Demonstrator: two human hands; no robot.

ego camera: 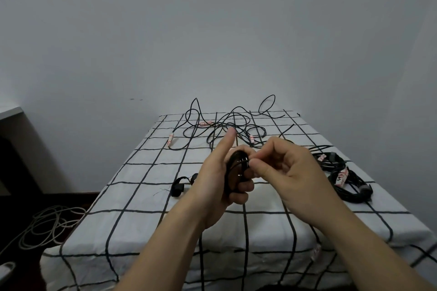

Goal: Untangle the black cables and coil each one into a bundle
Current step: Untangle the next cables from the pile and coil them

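The left hand (220,179) has its fingers curled round a small coil (236,168) of black cable, thumb sticking up. The right hand (288,172) pinches a strand at the coil's top between thumb and forefinger. This looks like the finishing wrap on one bundle. The next move calls for tucking the end in tight so the loops hold. Finished bundles (343,172) lie to the right on the table (142,208), and the tangle (224,127) waits at the far end.

head-worn wide-angle view, facing forward and slightly down, close above table (142,208)
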